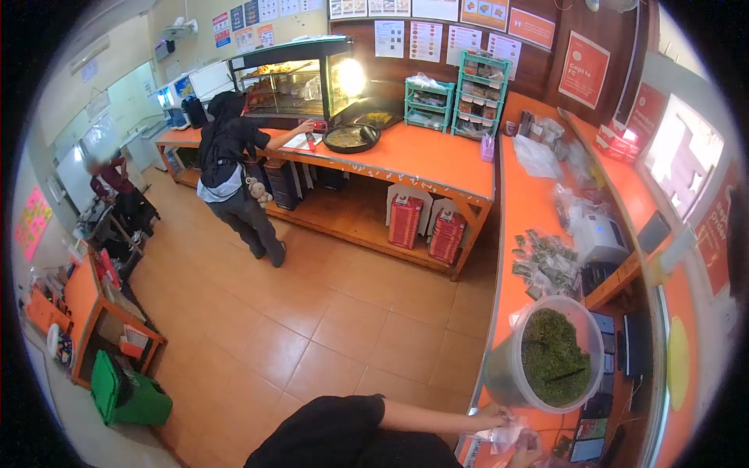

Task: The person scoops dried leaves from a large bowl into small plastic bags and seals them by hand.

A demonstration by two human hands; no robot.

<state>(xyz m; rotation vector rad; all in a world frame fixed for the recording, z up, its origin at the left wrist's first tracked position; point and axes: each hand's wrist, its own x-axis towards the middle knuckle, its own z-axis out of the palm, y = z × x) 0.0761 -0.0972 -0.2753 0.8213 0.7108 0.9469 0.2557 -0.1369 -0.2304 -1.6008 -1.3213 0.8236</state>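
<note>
My left hand (490, 418) and my right hand (527, 451) meet at the bottom edge of the view, over the orange counter. Between them is a small clear plastic bag (503, 435), pinched by the fingers of both. Its contents, if any, are too small to make out. Just beyond my hands stands a big translucent tub (507, 363), filled with chopped green herbs (555, 355). Some dark thing, perhaps a handle, lies in the greens. Behind the tub is a pile of small filled clear packets (548, 260).
A white printer-like machine (599, 238) and loose plastic bags (538, 156) share the counter (511, 195). Phones or tablets (589, 437) lie right of my hands. Across the floor, a co-worker (230, 156) reaches over a long table (437, 164) near a glass food warmer (292, 78). Another person (117, 187) is farther left.
</note>
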